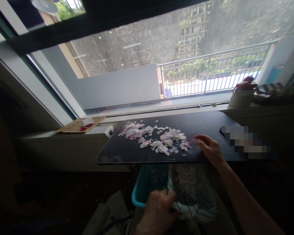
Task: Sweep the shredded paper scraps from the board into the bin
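Low down, the left hand's [158, 209] grip pinches the striped cloth [207, 195] at the blue basin [135, 195]. Over the dark worktop [201, 122], the right hand's [212, 151] fingers curl; whether they pinch anything, I can't tell. Paper scraps [170, 138] lie just left of them, more on the cloth.
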`<move>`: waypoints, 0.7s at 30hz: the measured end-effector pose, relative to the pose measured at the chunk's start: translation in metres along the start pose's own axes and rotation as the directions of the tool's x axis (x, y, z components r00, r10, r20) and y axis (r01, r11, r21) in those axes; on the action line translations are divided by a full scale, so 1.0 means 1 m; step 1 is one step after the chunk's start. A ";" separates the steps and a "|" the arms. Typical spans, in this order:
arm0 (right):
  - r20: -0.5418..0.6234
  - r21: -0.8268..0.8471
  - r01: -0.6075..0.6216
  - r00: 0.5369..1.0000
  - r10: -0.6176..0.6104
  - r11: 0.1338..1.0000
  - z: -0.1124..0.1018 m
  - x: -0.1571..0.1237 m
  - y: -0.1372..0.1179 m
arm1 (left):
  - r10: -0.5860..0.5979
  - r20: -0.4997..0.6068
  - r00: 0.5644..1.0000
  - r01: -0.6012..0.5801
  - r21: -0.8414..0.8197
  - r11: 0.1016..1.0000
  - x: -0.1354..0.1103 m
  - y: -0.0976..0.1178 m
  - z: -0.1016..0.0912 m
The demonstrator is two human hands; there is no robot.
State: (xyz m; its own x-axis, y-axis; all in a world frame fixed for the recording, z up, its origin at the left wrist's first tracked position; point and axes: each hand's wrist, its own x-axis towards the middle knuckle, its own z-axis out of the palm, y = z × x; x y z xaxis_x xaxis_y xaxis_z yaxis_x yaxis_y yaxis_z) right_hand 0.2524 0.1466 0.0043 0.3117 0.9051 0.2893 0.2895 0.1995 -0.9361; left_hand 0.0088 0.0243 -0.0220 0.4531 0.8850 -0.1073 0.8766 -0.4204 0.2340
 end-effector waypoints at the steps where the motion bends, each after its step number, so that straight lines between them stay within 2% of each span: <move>1: -0.007 -0.007 -0.006 1.000 0.005 1.000 0.000 0.000 0.000 | 0.001 0.004 1.000 -0.001 0.000 1.000 0.001 0.000 0.000; 6: 0.078 -0.001 -0.015 0.997 0.015 1.000 -0.001 -0.001 -0.001 | 0.002 0.004 1.000 -0.002 0.006 1.000 0.002 -0.001 0.004; 11: 0.040 -0.007 -0.015 0.999 0.015 1.000 -0.003 -0.003 -0.004 | 0.015 -0.006 1.000 -0.015 0.036 0.999 0.001 0.000 0.003; 21: 0.137 0.015 0.022 0.990 -0.024 1.000 -0.003 -0.005 -0.008 | 0.019 0.002 1.000 -0.019 0.041 0.999 -0.001 0.000 0.001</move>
State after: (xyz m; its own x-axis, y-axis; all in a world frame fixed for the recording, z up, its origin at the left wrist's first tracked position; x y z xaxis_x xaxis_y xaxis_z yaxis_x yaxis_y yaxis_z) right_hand 0.2510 0.1393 0.0107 0.1782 0.9429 0.2814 0.2824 0.2249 -0.9326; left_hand 0.0088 0.0235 -0.0228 0.4697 0.8765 -0.1052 0.8739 -0.4448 0.1961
